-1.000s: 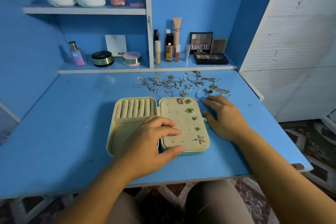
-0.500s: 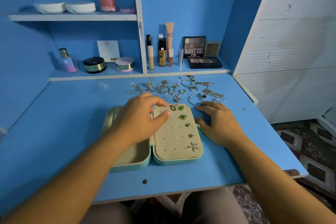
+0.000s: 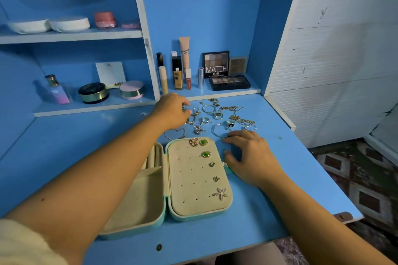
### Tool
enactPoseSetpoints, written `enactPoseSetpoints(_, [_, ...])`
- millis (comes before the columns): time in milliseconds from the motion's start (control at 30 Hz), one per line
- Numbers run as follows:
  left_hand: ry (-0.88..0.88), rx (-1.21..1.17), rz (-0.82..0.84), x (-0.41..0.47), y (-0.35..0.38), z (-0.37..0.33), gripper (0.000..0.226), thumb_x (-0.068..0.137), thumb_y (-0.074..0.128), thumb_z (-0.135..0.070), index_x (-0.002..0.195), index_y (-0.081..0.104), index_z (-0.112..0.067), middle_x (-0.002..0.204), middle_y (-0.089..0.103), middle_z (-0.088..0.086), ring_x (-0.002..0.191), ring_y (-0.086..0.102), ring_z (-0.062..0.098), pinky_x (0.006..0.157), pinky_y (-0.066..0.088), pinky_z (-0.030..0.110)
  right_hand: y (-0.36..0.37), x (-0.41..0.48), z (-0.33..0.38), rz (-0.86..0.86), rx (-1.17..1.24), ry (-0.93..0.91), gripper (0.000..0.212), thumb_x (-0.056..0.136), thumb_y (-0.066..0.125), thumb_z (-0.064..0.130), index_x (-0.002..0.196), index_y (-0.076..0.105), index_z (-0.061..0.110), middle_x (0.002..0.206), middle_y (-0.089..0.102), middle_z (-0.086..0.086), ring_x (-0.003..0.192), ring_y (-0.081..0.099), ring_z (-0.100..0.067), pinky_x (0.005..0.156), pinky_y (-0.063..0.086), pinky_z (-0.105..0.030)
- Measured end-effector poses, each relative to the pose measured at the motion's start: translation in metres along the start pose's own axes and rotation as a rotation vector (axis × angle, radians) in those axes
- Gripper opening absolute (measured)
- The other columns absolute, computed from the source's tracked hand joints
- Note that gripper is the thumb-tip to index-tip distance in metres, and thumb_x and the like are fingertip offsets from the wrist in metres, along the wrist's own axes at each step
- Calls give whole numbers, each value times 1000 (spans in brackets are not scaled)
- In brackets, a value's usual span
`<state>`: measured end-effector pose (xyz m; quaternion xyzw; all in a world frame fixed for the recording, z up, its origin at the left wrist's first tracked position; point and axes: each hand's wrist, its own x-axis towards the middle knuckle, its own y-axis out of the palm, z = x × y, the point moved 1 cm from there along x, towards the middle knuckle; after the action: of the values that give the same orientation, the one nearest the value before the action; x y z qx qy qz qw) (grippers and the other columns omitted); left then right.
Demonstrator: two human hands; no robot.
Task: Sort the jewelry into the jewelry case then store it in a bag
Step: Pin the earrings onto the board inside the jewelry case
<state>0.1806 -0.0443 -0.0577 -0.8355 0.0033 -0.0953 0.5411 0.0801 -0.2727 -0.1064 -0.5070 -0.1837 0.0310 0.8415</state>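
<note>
Your left hand (image 3: pixel 172 112) is stretched out over the loose jewelry (image 3: pixel 217 114) at the back of the counter (image 3: pixel 269 211). Its fingers curl down among the pieces, and I cannot tell if the grip is clamped on one of them. Your right hand (image 3: pixel 252 155) lies on the counter with an empty, relaxed grip and the fingers apart. Its thumb is just beside the right edge of the jewelry case (image 3: pixel 193 180), and its fingertips are near a thin bangle (image 3: pixel 220 130).

The counter is blue and belongs to a blue shelf unit. A white slatted cabinet (image 3: pixel 333 71) stands on the right, above a patterned floor (image 3: pixel 366 189). On the shelf behind the jewelry stand an eyeshadow palette (image 3: pixel 216 63), a foundation bottle (image 3: pixel 177 73) and a perfume bottle (image 3: pixel 57 90).

Your left forearm covers part of the case's left half. The case lies open in front of you, teal outside and beige inside. Its right pad carries several earrings, among them a green earring (image 3: pixel 206 154) and a starfish earring (image 3: pixel 220 193).
</note>
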Motion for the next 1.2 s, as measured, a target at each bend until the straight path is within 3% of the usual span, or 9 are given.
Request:
enactPoseSetpoints(167, [13, -61, 37, 15, 11, 1, 18, 87, 69, -39, 89, 76, -22, 98, 73, -2, 89, 62, 16, 83, 55, 39, 2, 1, -1, -13, 9, 5, 45, 79, 49, 46, 116, 67, 29, 127, 57, 13, 121, 47, -12, 103, 34, -32])
enactPoseSetpoints(267, [8, -59, -22, 18, 15, 2, 14, 88, 69, -34, 81, 75, -23, 93, 72, -6, 86, 63, 16, 80, 54, 37, 2, 1, -1, -26, 14, 4, 43, 79, 49, 46, 115, 67, 30, 126, 57, 14, 120, 47, -12, 102, 34, -31])
enactPoseSetpoints(367, [26, -119, 5, 22, 13, 8, 13, 88, 69, -35, 83, 75, -24, 91, 68, -8, 92, 62, 17, 83, 50, 34, 2, 1, -1, -19, 8, -1, 43, 80, 49, 46, 116, 66, 30, 127, 56, 14, 121, 46, -11, 103, 34, -32])
enactPoseSetpoints(500, [76, -60, 67, 25, 10, 14, 12, 89, 65, -43, 86, 73, -34, 96, 61, -4, 103, 52, 23, 90, 46, 39, 2, 1, -1, -24, 9, -4, 43, 80, 49, 46, 116, 66, 30, 127, 57, 14, 120, 47, -12, 102, 33, -31])
enactPoseSetpoints(667, [40, -138, -1, 29, 5, 24, 24, 96, 60, -27, 114, 71, -17, 116, 68, 2, 105, 55, 14, 94, 41, 29, 1, 1, 0, -20, 8, 3, 44, 79, 49, 46, 116, 66, 30, 127, 56, 14, 121, 46, -12, 103, 32, -31])
enactPoseSetpoints(800, [-41, -12, -23, 29, 7, 39, 24, 91, 64, -37, 108, 74, -22, 105, 70, 4, 103, 58, 24, 92, 52, 42, 0, 1, 1, -13, 6, 5, 44, 79, 48, 46, 116, 66, 30, 126, 57, 14, 120, 46, -12, 103, 34, -32])
enactPoseSetpoints(967, [20, -11, 0, 29, 3, 37, 22, 87, 71, -35, 105, 76, -22, 101, 73, 0, 94, 62, 17, 85, 52, 34, 0, 1, 2, -16, 10, 6, 44, 79, 48, 47, 116, 66, 30, 126, 57, 14, 120, 46, -12, 102, 34, -31])
enactPoseSetpoints(1200, [2, -28, 21, 32, 6, 37, 15, 86, 72, -34, 96, 75, -23, 95, 70, 1, 99, 58, 21, 87, 53, 42, 1, 1, 1, -14, 9, 6, 44, 79, 48, 47, 116, 66, 30, 126, 56, 15, 120, 45, -11, 102, 30, -28])
